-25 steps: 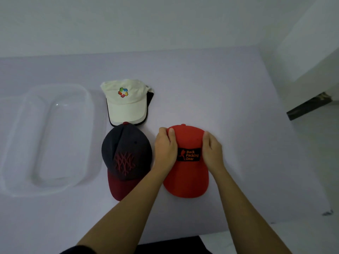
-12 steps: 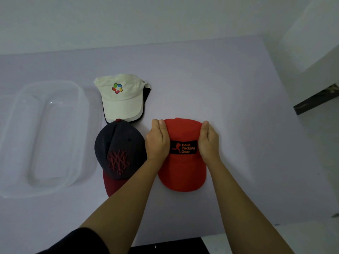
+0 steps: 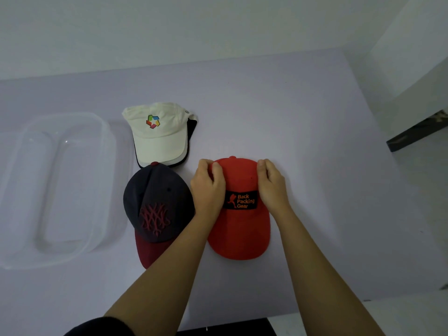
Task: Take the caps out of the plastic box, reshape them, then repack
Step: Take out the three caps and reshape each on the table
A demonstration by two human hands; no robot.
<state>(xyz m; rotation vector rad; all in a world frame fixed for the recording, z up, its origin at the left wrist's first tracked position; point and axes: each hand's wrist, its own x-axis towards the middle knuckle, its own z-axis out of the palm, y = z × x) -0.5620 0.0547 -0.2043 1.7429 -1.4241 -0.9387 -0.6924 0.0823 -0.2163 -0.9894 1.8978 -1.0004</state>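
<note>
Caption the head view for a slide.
The left hand and right hand grip the red cap beside navy cap, cream cap and clear plastic box.

Both bare forearms are stretched forward. The left hand and right hand are set palm down, fingers curled, and the red cap is gripped at its sides.

- A pale lilac table fills most of the view
- A plain white wall rises behind its far edge
- A dark strip lies off to the right
</note>
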